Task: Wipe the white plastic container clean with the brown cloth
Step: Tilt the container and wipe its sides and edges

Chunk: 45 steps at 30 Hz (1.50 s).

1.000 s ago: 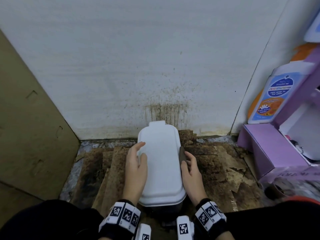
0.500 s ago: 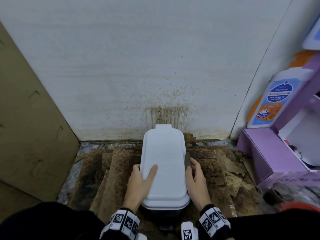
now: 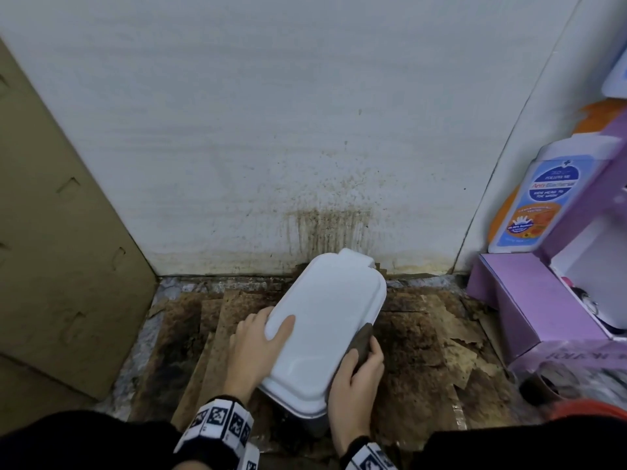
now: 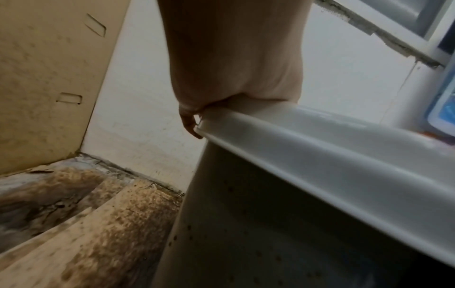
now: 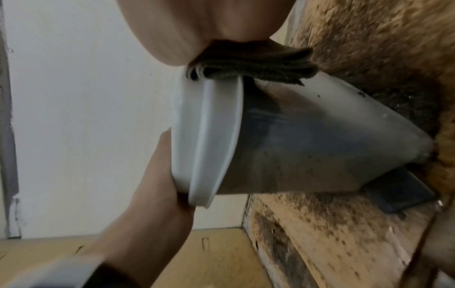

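The white wall [image 3: 237, 130] carries a brown splatter stain [image 3: 325, 228] at its base. Stained cardboard sheets [image 3: 210, 340] cover the floor. A purple box [image 3: 522, 300] stands at the right, with a wash bottle [image 3: 536, 201] behind it. The white plastic container [image 3: 325, 327] stands tilted on the cardboard, lid on, just before the wall. The left hand [image 3: 251, 351] grips its left rim, thumb on the lid. The right hand [image 3: 356, 371] presses the folded brown cloth [image 3: 361, 340] against its right side, fingers curled round the cloth.
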Each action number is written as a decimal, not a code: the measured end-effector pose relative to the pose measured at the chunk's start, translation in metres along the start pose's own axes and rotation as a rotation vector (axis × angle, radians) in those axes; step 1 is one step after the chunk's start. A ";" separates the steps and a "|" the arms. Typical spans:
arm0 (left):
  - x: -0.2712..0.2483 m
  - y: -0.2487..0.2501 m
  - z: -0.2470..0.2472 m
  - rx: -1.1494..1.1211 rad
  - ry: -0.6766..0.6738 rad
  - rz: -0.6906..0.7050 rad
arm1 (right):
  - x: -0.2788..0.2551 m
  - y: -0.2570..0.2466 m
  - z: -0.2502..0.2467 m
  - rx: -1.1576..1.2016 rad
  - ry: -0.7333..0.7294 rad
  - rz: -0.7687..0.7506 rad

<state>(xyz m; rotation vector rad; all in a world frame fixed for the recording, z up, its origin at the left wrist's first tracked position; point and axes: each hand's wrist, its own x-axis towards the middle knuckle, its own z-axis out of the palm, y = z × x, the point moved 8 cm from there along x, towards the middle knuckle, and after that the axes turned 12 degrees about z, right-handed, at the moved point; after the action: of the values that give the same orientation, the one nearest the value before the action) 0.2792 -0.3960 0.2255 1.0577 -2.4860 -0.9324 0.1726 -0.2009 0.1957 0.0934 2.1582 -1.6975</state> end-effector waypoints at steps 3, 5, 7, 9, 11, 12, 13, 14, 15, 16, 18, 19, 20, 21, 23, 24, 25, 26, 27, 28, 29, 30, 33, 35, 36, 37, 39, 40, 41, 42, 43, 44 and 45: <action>-0.008 0.006 -0.001 0.091 0.045 -0.055 | 0.015 -0.012 -0.006 0.001 -0.023 -0.003; -0.018 0.007 -0.002 0.087 0.088 -0.112 | 0.032 -0.022 -0.011 0.000 -0.039 0.005; -0.031 0.005 -0.003 0.073 0.138 -0.174 | 0.058 -0.032 -0.014 -0.019 -0.057 0.014; -0.045 0.004 0.000 0.045 0.191 -0.237 | 0.088 -0.040 -0.015 -0.049 -0.074 0.020; -0.059 0.004 0.007 -0.023 0.233 -0.288 | 0.112 -0.050 -0.017 -0.098 -0.102 0.006; -0.065 0.004 0.012 -0.084 0.244 -0.314 | 0.122 -0.057 -0.017 -0.127 -0.124 -0.008; -0.071 0.003 0.016 -0.147 0.253 -0.337 | 0.129 -0.062 -0.017 -0.155 -0.153 -0.017; -0.075 0.003 0.020 -0.205 0.255 -0.357 | 0.135 -0.067 -0.017 -0.182 -0.187 -0.026; -0.077 0.000 0.023 -0.258 0.258 -0.365 | 0.139 -0.072 -0.017 -0.203 -0.224 -0.034; -0.078 -0.001 0.025 -0.310 0.265 -0.358 | 0.142 -0.076 -0.017 -0.219 -0.261 -0.041; -0.076 -0.003 0.022 -0.390 0.300 -0.320 | 0.146 -0.080 -0.017 -0.215 -0.331 -0.041; -0.074 -0.005 0.022 -0.404 0.306 -0.306 | 0.147 -0.080 -0.017 -0.196 -0.360 -0.034; -0.073 -0.006 0.021 -0.404 0.299 -0.304 | 0.148 -0.079 -0.018 -0.177 -0.380 -0.029; -0.072 -0.007 0.021 -0.401 0.292 -0.302 | 0.150 -0.076 -0.018 -0.168 -0.388 -0.026; -0.071 -0.005 0.018 -0.409 0.282 -0.285 | 0.155 -0.069 -0.019 -0.169 -0.378 -0.035; -0.070 -0.005 0.016 -0.419 0.278 -0.275 | 0.158 -0.065 -0.019 -0.175 -0.364 -0.041; -0.070 -0.004 0.013 -0.426 0.278 -0.262 | 0.159 -0.062 -0.020 -0.175 -0.349 -0.046; -0.068 -0.003 0.011 -0.427 0.271 -0.250 | 0.158 -0.061 -0.021 -0.166 -0.336 -0.047; -0.066 -0.004 0.007 -0.430 0.263 -0.234 | 0.153 -0.061 -0.021 -0.148 -0.327 -0.043; -0.063 -0.004 0.005 -0.445 0.260 -0.209 | 0.147 -0.062 -0.024 -0.119 -0.312 -0.041; -0.059 -0.006 0.003 -0.477 0.258 -0.174 | 0.140 -0.063 -0.027 -0.088 -0.284 -0.043; -0.054 -0.007 -0.001 -0.505 0.251 -0.141 | 0.132 -0.063 -0.032 -0.054 -0.249 -0.048; -0.038 -0.013 -0.011 -0.497 0.171 -0.086 | 0.107 -0.050 -0.047 0.021 -0.091 -0.059; -0.024 -0.019 -0.019 -0.472 0.137 -0.058 | 0.093 -0.036 -0.053 0.051 0.006 -0.057; -0.017 -0.024 -0.021 -0.441 0.124 -0.042 | 0.087 -0.030 -0.054 0.049 0.039 -0.048; -0.012 -0.030 -0.021 -0.402 0.104 -0.037 | 0.082 -0.024 -0.054 0.046 0.062 -0.039; -0.005 -0.044 -0.018 -0.348 0.072 -0.046 | 0.073 -0.020 -0.051 0.038 0.072 -0.048; -0.003 -0.048 -0.018 -0.336 0.066 -0.056 | 0.070 -0.020 -0.048 0.031 0.067 -0.063; -0.002 -0.046 -0.019 -0.332 0.068 -0.067 | 0.069 -0.021 -0.046 0.026 0.060 -0.071; -0.003 -0.043 -0.020 -0.334 0.068 -0.079 | 0.069 -0.021 -0.045 0.027 0.054 -0.074; -0.006 -0.039 -0.020 -0.343 0.067 -0.096 | 0.070 -0.021 -0.044 0.037 0.048 -0.072; -0.008 -0.036 -0.019 -0.358 0.068 -0.111 | 0.070 -0.021 -0.043 0.052 0.045 -0.069; -0.011 -0.034 -0.017 -0.367 0.074 -0.128 | 0.071 -0.021 -0.043 0.071 0.048 -0.064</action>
<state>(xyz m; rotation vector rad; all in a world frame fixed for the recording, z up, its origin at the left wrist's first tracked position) 0.3133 -0.4139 0.2161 1.1084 -2.0980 -1.2999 0.0898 -0.1786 0.1988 0.0869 2.1571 -1.8260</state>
